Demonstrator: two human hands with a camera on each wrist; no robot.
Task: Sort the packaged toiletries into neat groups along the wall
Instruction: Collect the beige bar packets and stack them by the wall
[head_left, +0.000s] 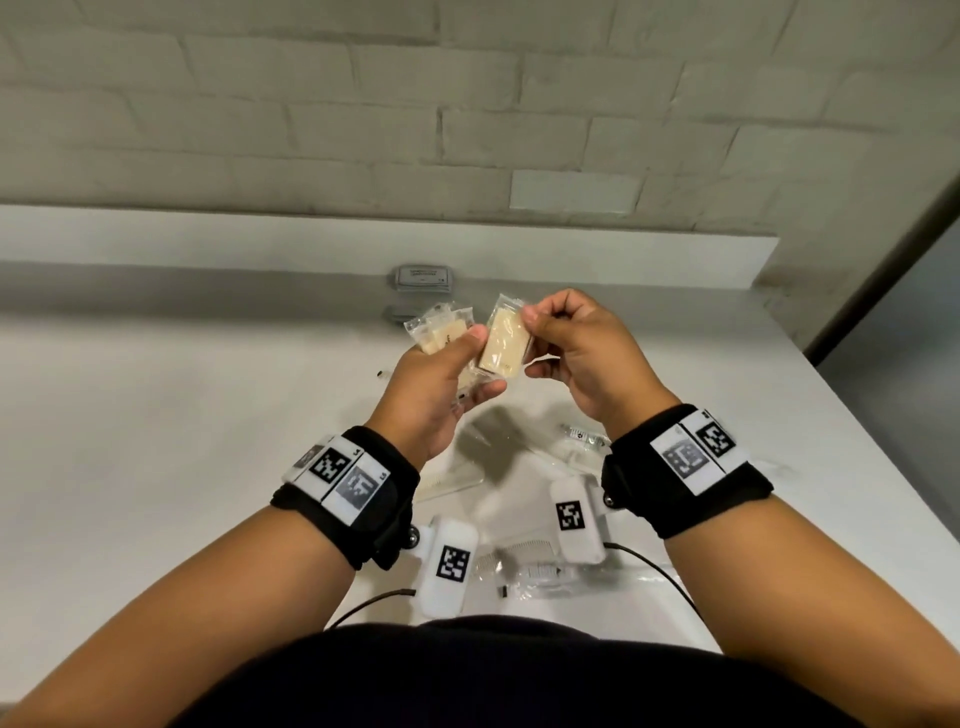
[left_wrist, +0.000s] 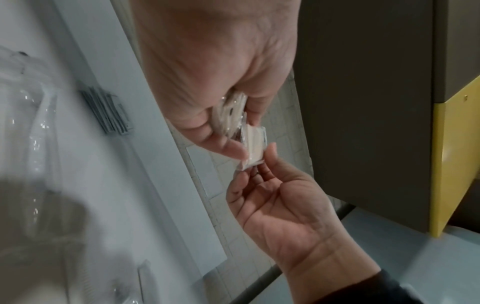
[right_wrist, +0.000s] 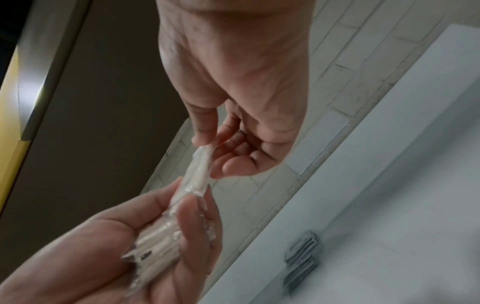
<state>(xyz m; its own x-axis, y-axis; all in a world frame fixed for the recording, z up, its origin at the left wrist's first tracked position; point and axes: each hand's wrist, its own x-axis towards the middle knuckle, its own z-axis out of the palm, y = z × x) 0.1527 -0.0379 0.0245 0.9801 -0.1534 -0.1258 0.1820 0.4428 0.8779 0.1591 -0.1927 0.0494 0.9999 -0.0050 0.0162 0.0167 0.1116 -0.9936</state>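
At frame centre, above the surface, the left hand is gripping several soap packets; the right hand is pinching another packet. Slippery wrappers might slide loose.

sachets against wall, combs nearest

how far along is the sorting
Done: grey sachets sit grouped against the wall. In hand: the left hand grips a bunch of soap packets while the right hand pinches one more. Left: combs and clear packets lie loose near the counter's front.
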